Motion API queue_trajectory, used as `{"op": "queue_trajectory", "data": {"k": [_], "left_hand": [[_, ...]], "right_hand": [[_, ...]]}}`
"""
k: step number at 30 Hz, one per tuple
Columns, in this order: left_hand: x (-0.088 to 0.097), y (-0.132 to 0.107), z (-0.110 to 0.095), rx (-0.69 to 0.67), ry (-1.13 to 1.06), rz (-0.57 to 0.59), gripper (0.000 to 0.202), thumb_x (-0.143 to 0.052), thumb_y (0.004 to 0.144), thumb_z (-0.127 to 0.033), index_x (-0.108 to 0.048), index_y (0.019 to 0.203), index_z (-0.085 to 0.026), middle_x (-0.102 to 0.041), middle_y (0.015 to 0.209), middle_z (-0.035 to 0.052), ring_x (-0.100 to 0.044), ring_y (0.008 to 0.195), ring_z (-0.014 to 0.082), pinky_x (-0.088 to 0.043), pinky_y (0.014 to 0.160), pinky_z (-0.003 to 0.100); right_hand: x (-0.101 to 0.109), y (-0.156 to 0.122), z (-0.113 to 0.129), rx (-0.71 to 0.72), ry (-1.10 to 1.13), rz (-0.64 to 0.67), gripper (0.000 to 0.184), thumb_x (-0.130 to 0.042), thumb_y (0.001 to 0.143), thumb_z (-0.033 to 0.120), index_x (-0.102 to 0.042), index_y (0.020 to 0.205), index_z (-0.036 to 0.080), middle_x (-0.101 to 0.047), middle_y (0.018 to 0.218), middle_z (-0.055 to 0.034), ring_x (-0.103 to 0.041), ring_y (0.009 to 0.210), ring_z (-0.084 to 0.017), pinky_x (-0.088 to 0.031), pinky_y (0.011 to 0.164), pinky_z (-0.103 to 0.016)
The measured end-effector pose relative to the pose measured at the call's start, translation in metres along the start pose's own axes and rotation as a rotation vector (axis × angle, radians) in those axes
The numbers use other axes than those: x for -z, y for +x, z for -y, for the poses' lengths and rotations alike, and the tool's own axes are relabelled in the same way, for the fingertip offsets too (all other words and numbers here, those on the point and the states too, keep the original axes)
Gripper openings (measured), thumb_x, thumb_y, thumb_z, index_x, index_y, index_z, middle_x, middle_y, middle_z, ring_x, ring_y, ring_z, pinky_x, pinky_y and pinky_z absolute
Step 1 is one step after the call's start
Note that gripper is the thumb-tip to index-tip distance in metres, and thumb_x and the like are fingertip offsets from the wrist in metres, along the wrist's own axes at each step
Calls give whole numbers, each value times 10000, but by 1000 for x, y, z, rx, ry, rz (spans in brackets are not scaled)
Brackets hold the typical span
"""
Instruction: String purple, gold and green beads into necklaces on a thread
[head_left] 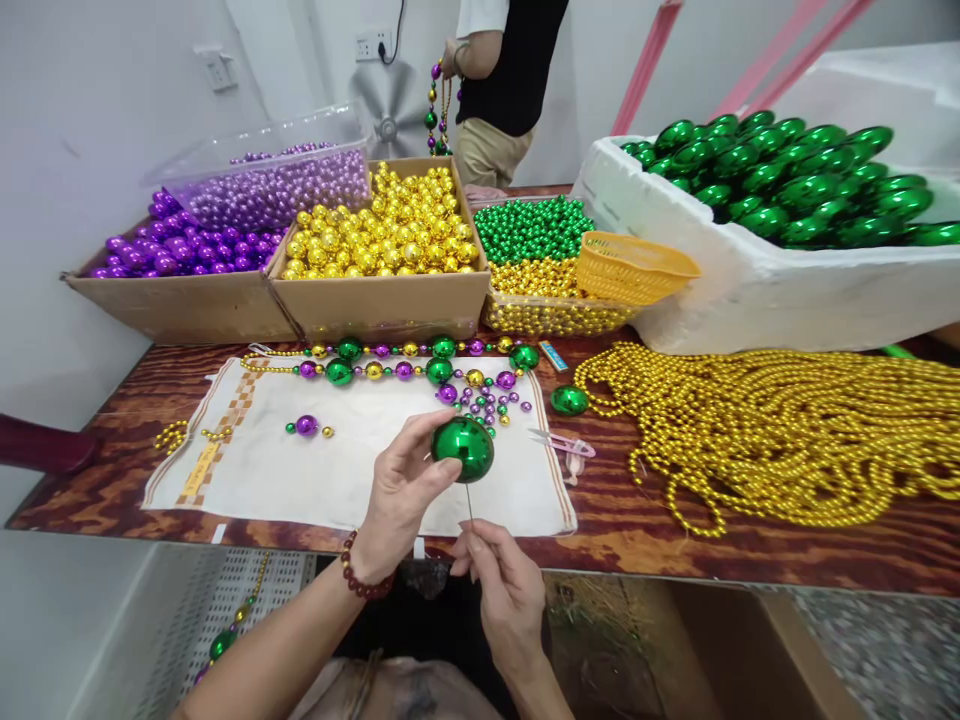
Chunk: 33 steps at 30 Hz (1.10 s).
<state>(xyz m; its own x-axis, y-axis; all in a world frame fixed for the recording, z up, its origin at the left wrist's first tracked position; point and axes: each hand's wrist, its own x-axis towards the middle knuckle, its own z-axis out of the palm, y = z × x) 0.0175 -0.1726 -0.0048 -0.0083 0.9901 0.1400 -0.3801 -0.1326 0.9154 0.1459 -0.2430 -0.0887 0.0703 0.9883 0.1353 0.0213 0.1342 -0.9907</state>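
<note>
My left hand [405, 475] is closed on a large shiny green bead [463, 448], holding it up above the white towel [360, 450]. Below the bead, my right hand [499, 575] pinches a thin needle [470, 505] whose upper end meets the bead's underside. Whether the tip is inside the bead, I cannot tell. Behind my hands lies a strung bead necklace [373, 370] in purple, gold and green. Small loose purple beads [489, 405] are scattered just beyond the green bead. A purple bead [306, 426] rests on the towel to the left, between a small green and a small gold one.
Boxes of purple beads [180, 250] and gold beads [382, 225] line the back. An orange basket [637, 268] tilts over a tub. A foam box [750, 290] holds large green beads. Gold bead strands [772, 430] and pink thread snips [566, 444] lie right. A person [502, 80] stands behind.
</note>
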Motion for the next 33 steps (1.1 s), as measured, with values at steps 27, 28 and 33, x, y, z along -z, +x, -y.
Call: {"op": "queue_trajectory", "data": {"k": [27, 28, 33], "left_hand": [[1, 8, -9, -41, 11, 10, 382, -774, 783, -282, -703, 1158, -290, -623, 1212, 58, -585, 1091, 207, -505, 923, 293], [0, 6, -7, -33, 28, 20, 388, -773, 785, -285, -699, 1166, -284, -622, 1208, 63, -584, 1099, 213, -500, 936, 301], [-4, 0, -1, 46, 131, 108, 466, -763, 798, -291, -648, 1250, -291, -600, 1222, 66, -578, 1099, 207, -487, 950, 293]], "right_hand": [[-7, 14, 14, 47, -20, -32, 204, -489, 986, 279, -662, 999, 171, -606, 658, 7, -576, 509, -101, -487, 519, -215], [-7, 16, 17, 44, -8, -21, 208, -491, 986, 292, -661, 998, 172, -609, 660, 5, -580, 518, -104, -494, 532, -219], [-7, 30, 28, -80, 90, -39, 239, -541, 967, 371, -657, 908, 171, -663, 707, -22, -601, 547, -111, -505, 558, -221]]}}
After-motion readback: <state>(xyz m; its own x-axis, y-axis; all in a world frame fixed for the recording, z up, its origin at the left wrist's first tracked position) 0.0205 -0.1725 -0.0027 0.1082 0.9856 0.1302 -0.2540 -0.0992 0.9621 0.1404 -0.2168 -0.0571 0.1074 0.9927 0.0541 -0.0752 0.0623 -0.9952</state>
